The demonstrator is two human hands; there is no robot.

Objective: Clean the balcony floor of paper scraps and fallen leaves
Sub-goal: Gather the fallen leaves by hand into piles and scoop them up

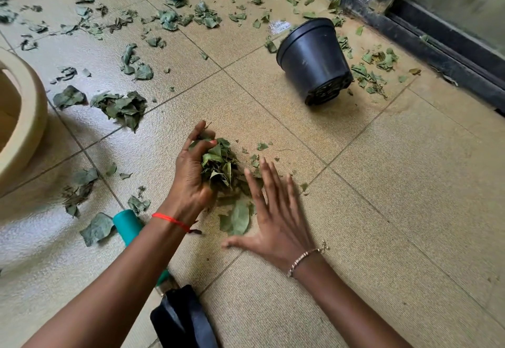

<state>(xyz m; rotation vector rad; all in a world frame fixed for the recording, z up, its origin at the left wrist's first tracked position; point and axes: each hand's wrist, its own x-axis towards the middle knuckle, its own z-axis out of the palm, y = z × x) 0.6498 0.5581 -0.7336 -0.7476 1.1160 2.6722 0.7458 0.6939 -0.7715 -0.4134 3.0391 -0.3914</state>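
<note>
Gathering step, head view. The left hand, with a red thread at its wrist, is gripping a bunched clump of dry green leaves. Its fingers are curling over the top of the clump, which is sitting low on the beige ribbed tile floor near the middle of the view. The right hand, with a gold chain bracelet, is lying flat with fingers straight and spread, holding nothing, its fingertips just beside the clump. A broad flat green leaf is lying on the floor between the two hands. Loose fallen leaves are lying scattered over the tiles to the left and on the far side. More are lying around a black plastic flowerpot tipped on its side, with a small white paper scrap just beyond it. A teal-handled garden tool is lying partly hidden under the left forearm. To do this step well, the flat hand should probably be sweeping strays along the tile toward the clump, so that the gripping hand is closing on one compact handful. Gentle squeezing is advisable, since dry leaves are likely to crumble into smaller bits.
</note>
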